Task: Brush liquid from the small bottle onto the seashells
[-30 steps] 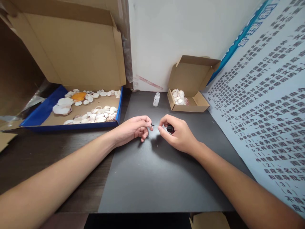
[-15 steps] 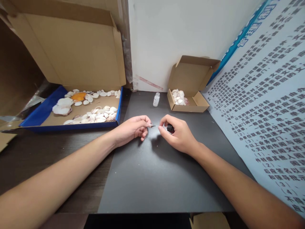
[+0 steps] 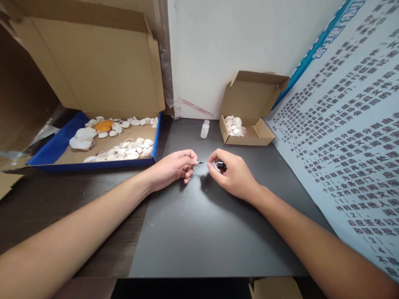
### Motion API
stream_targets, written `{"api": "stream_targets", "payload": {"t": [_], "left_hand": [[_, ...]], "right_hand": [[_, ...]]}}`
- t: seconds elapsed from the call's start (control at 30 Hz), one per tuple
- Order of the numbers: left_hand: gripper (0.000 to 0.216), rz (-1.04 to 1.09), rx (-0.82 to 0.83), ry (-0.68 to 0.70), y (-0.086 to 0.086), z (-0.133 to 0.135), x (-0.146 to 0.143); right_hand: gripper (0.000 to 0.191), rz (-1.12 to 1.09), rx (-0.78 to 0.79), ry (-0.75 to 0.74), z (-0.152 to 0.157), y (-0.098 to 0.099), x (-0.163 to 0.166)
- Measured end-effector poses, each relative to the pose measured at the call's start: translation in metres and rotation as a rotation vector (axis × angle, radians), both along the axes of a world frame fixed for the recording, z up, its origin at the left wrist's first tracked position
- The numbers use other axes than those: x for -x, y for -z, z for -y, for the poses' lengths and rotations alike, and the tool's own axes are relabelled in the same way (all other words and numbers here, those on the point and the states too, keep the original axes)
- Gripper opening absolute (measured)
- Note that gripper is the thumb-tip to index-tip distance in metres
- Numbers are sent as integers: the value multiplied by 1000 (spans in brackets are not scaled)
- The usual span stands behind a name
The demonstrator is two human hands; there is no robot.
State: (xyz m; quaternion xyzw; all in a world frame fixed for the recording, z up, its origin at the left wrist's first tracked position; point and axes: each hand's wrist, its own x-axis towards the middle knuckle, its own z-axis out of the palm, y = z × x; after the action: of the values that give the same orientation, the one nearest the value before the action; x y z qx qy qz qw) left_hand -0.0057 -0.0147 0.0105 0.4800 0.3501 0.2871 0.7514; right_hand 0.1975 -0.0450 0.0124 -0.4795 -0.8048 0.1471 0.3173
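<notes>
Two grips | left hand pinches shell | right hand holds brush, apparently level, tip toward shell

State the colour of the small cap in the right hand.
Black; the cap shows best in the head view.

Black mat on a dark brown counter. Left, a blue tray holds white shells and one orange shell. Centre, a black cap and pale small shell. Right, pale blue poster, black print.
</notes>
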Motion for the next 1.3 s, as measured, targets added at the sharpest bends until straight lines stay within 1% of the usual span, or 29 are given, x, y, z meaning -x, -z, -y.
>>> {"api": "stream_targets", "payload": {"t": [0.07,0.2,0.37,0.63,0.73,0.8,0.87,1.0,1.07,1.17,1.3], "left_hand": [[13,2,0,17,0,0,1],[14,-8,-9,45,2,-1,2],[18,-25,-23,36,4,-3,1],[18,-11,-37,50,5,-3,2],[18,-5,-28,39,4,-3,2],[19,-7,-30,39,4,-2,2],[19,-11,-34,46,4,-2,2],[18,-16,-27,48,5,-2,2],[18,-19,-31,47,4,-2,2],[18,-26,-34,52,3,-1,3],[15,-25,-19,56,1,-1,3]], "right_hand": [[5,-17,-12,13,0,0,0],[3,-62,-66,-46,2,0,1],[4,-51,-53,11,0,0,1],[4,-169,-113,-10,2,-1,1],[5,-101,-74,-22,1,-1,0],[4,-63,-59,3,0,-1,0],[5,-81,-68,18,0,-2,-1],[4,-80,-63,-50,0,-2,-1],[3,-46,-64,-30,0,-2,-1],[4,-66,-103,11,0,-2,-1],[4,-69,-101,-50,0,-2,-1]]}}
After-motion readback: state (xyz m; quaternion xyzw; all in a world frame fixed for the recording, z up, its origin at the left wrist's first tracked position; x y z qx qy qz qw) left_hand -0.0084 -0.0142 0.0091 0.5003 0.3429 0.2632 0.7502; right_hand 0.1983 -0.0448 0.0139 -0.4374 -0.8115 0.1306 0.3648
